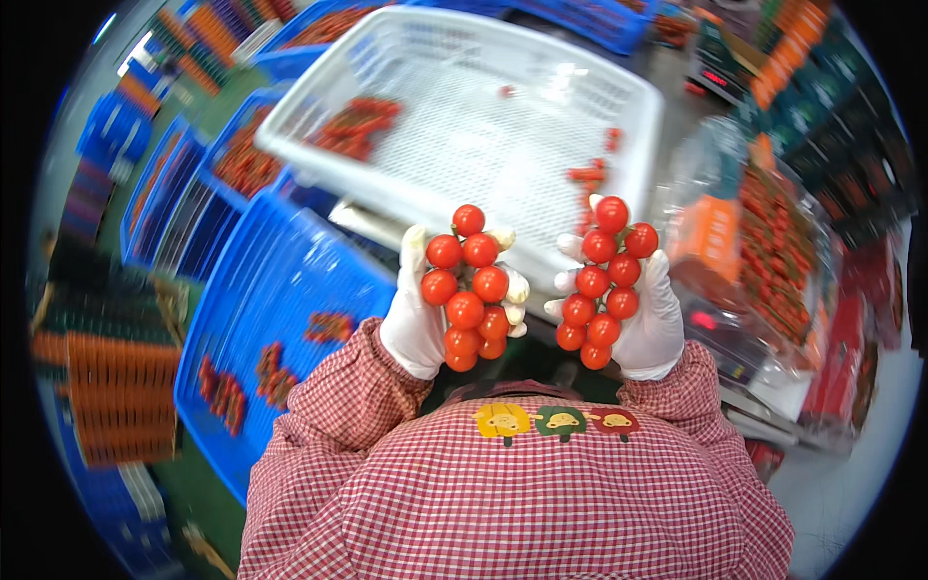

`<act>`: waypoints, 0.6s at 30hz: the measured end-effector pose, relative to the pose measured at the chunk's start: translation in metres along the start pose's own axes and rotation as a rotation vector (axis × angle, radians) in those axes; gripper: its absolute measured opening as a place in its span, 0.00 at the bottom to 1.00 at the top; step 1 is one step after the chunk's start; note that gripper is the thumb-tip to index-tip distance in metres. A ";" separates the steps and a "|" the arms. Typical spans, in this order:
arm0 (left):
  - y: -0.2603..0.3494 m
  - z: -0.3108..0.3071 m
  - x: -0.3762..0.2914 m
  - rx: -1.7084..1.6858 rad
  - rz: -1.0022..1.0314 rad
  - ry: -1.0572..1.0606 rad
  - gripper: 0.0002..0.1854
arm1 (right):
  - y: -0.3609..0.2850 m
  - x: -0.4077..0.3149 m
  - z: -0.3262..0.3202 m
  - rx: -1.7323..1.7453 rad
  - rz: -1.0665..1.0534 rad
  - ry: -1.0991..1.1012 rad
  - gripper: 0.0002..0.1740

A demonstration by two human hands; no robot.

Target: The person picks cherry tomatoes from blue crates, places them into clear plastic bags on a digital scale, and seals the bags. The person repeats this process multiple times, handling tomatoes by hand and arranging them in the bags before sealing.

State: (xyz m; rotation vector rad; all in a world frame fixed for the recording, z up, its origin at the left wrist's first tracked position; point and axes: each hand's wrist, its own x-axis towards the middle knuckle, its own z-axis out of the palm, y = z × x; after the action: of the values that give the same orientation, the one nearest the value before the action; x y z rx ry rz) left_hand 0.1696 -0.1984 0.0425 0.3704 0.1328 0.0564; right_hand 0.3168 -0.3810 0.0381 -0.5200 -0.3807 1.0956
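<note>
Two vine clusters of red cherry tomatoes are held up side by side before my chest. My left hand (pixel 420 312), in a white glove, holds one cluster (pixel 464 309) from behind, its thumb at the outer side and fingertips showing at the right. My right hand (pixel 647 315), gloved alike, holds the other cluster (pixel 593 279), with fingertips showing along its left side. The two clusters do not touch. Beyond them stands a white perforated plastic crate (pixel 464 163) with tomato clusters (pixel 359 127) in its left end and more along its right wall.
A blue crate (pixel 304 254) at the left holds a few tomato clusters. More blue crates (pixel 239 156) of tomatoes stand behind it. At the right are a carton with plastic film and tomatoes (pixel 776 254), a scale (pixel 714 330) and stacked dark boxes (pixel 841 145).
</note>
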 end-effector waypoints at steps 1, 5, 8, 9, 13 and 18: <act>-0.014 0.017 0.021 0.068 -0.032 0.132 0.52 | -0.029 -0.015 -0.009 -0.015 -0.004 0.058 0.43; -0.067 0.074 0.134 0.331 -0.132 -0.128 0.42 | -0.146 -0.077 -0.051 -0.412 -0.343 0.094 0.41; -0.113 0.120 0.217 0.696 -0.108 -0.258 0.31 | -0.238 -0.105 -0.104 -1.251 -0.582 0.352 0.38; -0.129 0.135 0.249 1.039 0.099 -0.378 0.26 | -0.265 -0.108 -0.126 -1.558 -0.630 0.494 0.38; -0.188 0.173 0.378 2.173 0.484 -0.440 0.30 | -0.344 -0.094 -0.205 -1.964 -0.528 0.438 0.40; -0.219 0.154 0.462 2.730 0.370 -0.502 0.29 | -0.376 -0.067 -0.259 -2.435 -0.190 0.417 0.42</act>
State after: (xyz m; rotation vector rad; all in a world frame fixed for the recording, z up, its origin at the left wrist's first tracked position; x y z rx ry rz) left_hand 0.6553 -0.4200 0.0496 3.1042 -0.4998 0.1152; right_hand 0.7047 -0.6311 0.0385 -2.6433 -1.2484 -0.2817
